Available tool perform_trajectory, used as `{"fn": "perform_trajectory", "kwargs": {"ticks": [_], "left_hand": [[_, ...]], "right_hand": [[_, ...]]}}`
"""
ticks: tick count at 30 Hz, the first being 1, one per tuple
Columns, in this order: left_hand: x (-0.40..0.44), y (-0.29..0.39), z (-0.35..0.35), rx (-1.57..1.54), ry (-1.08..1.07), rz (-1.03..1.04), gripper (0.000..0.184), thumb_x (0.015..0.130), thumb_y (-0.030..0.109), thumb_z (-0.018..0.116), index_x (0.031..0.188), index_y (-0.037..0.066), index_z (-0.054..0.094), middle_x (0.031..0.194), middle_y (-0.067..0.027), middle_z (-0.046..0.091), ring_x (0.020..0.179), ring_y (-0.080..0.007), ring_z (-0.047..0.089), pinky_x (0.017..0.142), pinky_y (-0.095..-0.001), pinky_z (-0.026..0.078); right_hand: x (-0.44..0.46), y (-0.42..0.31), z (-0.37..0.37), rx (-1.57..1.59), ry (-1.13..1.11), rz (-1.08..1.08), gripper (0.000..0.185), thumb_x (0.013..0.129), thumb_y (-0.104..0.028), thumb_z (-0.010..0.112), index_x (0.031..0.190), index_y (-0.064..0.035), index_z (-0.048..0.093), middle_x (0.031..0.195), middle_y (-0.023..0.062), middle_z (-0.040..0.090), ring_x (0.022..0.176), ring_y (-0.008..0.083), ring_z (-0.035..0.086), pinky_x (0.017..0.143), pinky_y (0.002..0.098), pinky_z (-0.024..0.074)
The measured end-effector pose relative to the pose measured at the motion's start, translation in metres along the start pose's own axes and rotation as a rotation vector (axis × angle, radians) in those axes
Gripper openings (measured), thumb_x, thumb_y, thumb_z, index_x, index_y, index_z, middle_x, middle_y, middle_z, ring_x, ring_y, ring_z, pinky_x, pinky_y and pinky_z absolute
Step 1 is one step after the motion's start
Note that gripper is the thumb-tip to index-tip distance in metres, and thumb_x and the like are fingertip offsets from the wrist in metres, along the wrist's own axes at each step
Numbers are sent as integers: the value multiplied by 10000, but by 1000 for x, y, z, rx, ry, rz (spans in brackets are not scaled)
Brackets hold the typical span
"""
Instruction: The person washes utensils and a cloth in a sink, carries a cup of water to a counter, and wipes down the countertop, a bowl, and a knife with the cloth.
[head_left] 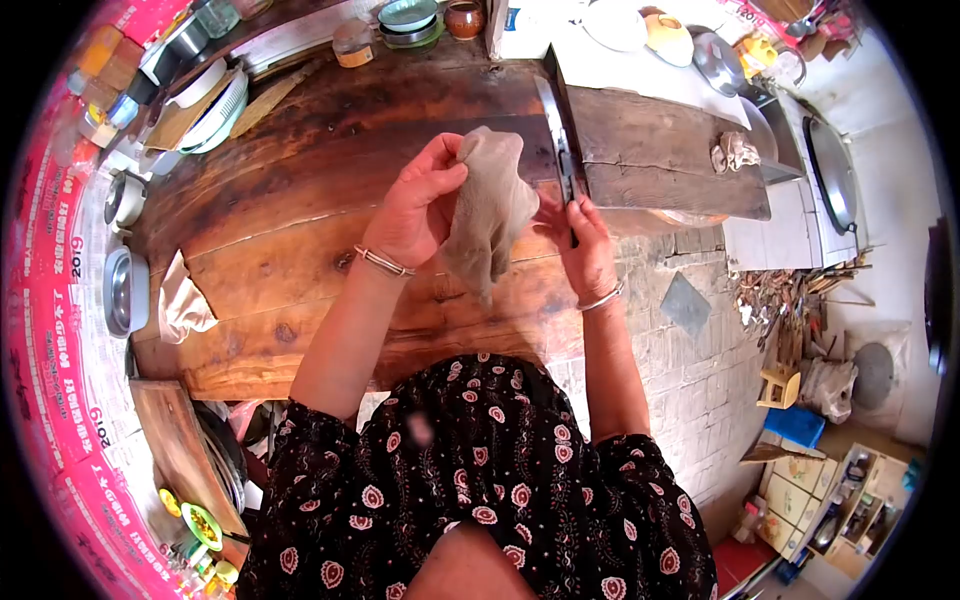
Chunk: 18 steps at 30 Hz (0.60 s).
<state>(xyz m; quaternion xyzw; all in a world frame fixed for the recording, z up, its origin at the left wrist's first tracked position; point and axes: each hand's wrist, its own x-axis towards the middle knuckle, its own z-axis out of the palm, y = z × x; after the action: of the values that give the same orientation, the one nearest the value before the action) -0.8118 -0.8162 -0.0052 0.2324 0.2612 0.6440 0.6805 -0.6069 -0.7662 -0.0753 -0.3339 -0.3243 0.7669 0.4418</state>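
My left hand (422,205) is closed on a limp grey-brown cloth (488,205), pinched near its upper edge. The cloth hangs down in folds above the wooden table. To its right, my right hand (588,250) grips a knife (555,125) by its dark handle. The long silver blade points up and away from me, beside the dark edge where two wooden surfaces meet. Blade and cloth appear apart. Some fingers of my right hand are hidden by the handle and by shadow.
The wooden table (290,250) bears a beige cloth (184,302) at left. Bowls (222,110) and a jar (353,44) stand along its far side. A second wooden board (660,150) with a crumpled rag (735,152) lies right. A stove with a wok (832,172) stands beyond.
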Motion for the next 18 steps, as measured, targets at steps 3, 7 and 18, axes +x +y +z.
{"fn": "perform_trajectory", "kwargs": {"ticks": [3, 7, 18], "left_hand": [[-11, 3, 8, 20, 13, 11, 154, 845, 78, 509, 997, 87, 482, 977, 4, 539, 866, -104, 539, 770, -277, 454], [-14, 2, -6, 186, 45, 54, 146, 852, 73, 511, 997, 82, 503, 988, -3, 549, 890, -111, 540, 805, -283, 443], [-30, 27, -17, 432, 113, 242, 92, 779, -12, 563, 820, 70, 550, 778, 43, 549, 709, -31, 497, 633, -169, 397]], "right_hand": [[-14, 8, 8, 145, -180, 93, 145, 905, -190, 463, 915, -58, 522, 947, 114, 616, 847, 235, 598, 791, 369, 448], [-7, 6, -2, 267, -233, 3, 87, 876, -123, 513, 926, -52, 519, 894, 80, 598, 744, 204, 585, 720, 355, 480], [-26, -25, -17, -239, 19, -152, 81, 879, -97, 489, 857, -39, 542, 762, 24, 552, 686, 118, 499, 680, 274, 406]]}}
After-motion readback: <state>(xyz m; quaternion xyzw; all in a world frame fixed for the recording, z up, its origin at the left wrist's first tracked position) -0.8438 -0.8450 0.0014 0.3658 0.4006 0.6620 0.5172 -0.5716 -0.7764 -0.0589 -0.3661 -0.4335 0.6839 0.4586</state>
